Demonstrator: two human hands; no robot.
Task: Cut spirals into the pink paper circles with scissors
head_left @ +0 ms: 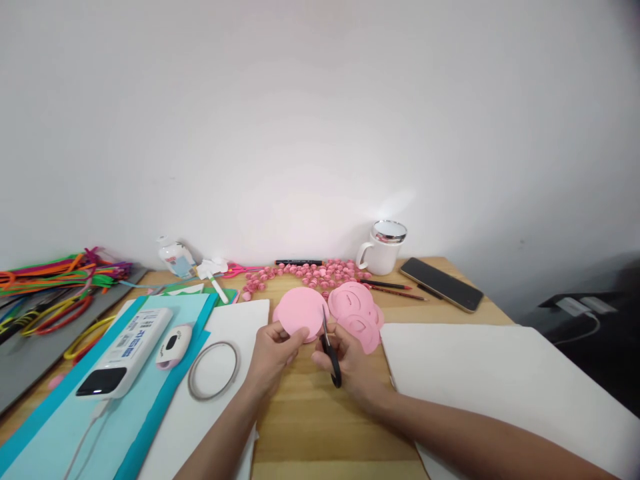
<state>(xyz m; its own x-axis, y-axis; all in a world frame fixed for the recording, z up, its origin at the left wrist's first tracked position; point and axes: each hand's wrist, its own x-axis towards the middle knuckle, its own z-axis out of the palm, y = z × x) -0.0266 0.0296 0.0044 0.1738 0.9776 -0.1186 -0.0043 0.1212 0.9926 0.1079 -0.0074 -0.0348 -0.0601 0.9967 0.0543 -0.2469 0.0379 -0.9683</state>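
Scissors (335, 367) with black handles are gripped in the right hand (349, 360), blades at the right edge of a pink paper disc (300, 311); the left hand (273, 353) pinches its near edge, thumb on top; pink paper cutouts (356, 305) lie just beside it.

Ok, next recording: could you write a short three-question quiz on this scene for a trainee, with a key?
1. Multiple choice: how are the scissors held? A) in the right hand B) in neither hand C) by a second person
2. True or false: as the camera sees it, the phone lies to the right of the mug.
3. Fill in the blank: the pink paper held by the left hand has the shape of a ____.

Key: 1. A; 2. True; 3. circle.
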